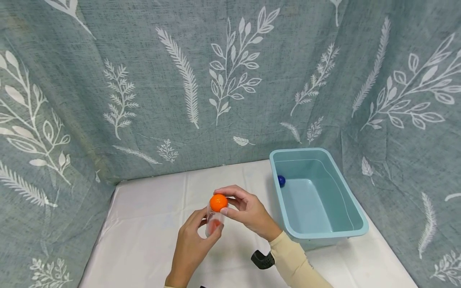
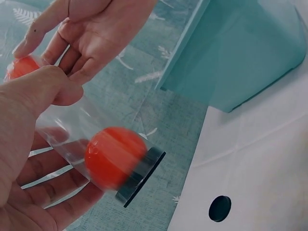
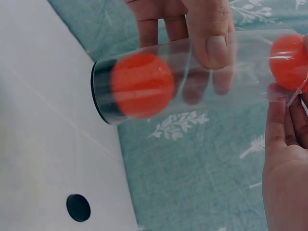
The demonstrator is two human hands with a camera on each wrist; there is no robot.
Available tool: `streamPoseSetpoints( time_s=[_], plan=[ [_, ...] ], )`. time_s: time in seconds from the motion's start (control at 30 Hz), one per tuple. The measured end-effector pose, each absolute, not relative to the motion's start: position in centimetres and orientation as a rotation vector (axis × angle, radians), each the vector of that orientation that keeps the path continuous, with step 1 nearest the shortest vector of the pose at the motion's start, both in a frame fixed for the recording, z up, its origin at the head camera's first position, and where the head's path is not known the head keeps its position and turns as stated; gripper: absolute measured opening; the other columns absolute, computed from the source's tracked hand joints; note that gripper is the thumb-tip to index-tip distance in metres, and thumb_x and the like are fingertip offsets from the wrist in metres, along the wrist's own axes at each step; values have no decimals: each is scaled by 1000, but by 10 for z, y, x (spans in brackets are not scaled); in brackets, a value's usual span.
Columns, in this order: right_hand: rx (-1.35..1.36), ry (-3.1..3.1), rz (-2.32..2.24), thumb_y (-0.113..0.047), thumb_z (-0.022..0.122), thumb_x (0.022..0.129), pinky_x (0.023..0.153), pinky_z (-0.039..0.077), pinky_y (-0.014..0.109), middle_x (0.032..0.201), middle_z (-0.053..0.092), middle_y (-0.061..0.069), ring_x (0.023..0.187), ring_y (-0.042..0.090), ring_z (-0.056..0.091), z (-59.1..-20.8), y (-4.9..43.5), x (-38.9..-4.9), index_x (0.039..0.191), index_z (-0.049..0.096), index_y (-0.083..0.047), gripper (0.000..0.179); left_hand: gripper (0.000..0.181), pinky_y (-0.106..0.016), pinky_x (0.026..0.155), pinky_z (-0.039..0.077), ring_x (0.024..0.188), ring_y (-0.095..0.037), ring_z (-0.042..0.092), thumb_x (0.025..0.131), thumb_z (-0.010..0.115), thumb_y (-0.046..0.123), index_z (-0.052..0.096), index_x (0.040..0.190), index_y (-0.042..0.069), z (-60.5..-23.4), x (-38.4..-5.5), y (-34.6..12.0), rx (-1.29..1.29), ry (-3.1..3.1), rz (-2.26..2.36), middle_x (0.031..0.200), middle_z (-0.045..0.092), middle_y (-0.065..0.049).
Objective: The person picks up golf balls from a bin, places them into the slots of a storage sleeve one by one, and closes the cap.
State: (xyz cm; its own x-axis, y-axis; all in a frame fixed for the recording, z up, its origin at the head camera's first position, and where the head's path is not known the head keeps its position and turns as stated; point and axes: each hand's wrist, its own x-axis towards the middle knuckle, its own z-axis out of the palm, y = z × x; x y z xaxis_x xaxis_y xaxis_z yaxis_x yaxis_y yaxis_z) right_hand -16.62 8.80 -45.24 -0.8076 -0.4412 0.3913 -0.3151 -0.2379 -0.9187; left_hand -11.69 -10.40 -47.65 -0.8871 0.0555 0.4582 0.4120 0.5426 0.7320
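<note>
A clear plastic tube (image 3: 250, 72) with a black end cap (image 3: 102, 91) is gripped by my left hand (image 1: 194, 236), fingers and thumb wrapped round its side. Inside, at the capped end, sits an orange ball (image 2: 115, 156). A second orange ball (image 1: 218, 203) is at the tube's other end, its top showing above the mouth in the head view. My right hand (image 1: 248, 208) pinches this upper ball between thumb and fingers. The tube is held above the white table, tilted in both wrist views.
A light blue plastic basin (image 1: 351, 200) stands to the right on the white table (image 1: 137, 240), with a dark blue ball (image 1: 281, 181) by its left wall. A flat black disc (image 2: 220, 208) lies on the table. Patterned grey-green cloth (image 1: 144, 80) hangs behind and at both sides.
</note>
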Motion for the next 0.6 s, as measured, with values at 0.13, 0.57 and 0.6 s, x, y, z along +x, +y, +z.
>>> streamPoseSetpoints(
  time_s=[0.13, 0.57, 0.6],
  plan=[
    [-978, 1871, -2234, -3, 67, 97, 114, 41, 39, 135, 58, 15, 130, 32, 53, -452, 91, -168, 134, 60, -2, 38, 48, -27, 85, 60, 94, -10, 67, 77, 86, 9, 69, 122, 7, -478, -117, -106, -431, -2366, -1255, 107, 67, 9],
    [-865, 1950, -2267, -4, 66, 97, 111, 45, 38, 136, 56, 17, 131, 33, 51, -443, 122, -177, 135, 59, -3, 38, 50, -24, 86, 59, 93, -8, 67, 76, 87, 9, 69, 122, 8, -483, -116, -106, -431, -2377, -1270, 108, 66, 11],
    [-852, 1955, -2273, -4, 66, 97, 111, 45, 38, 136, 56, 17, 131, 33, 51, -442, 125, -177, 134, 59, -2, 38, 51, -24, 86, 59, 93, -8, 67, 75, 87, 9, 69, 123, 8, -483, -116, -107, -425, -2384, -1270, 108, 66, 11]
  ],
)
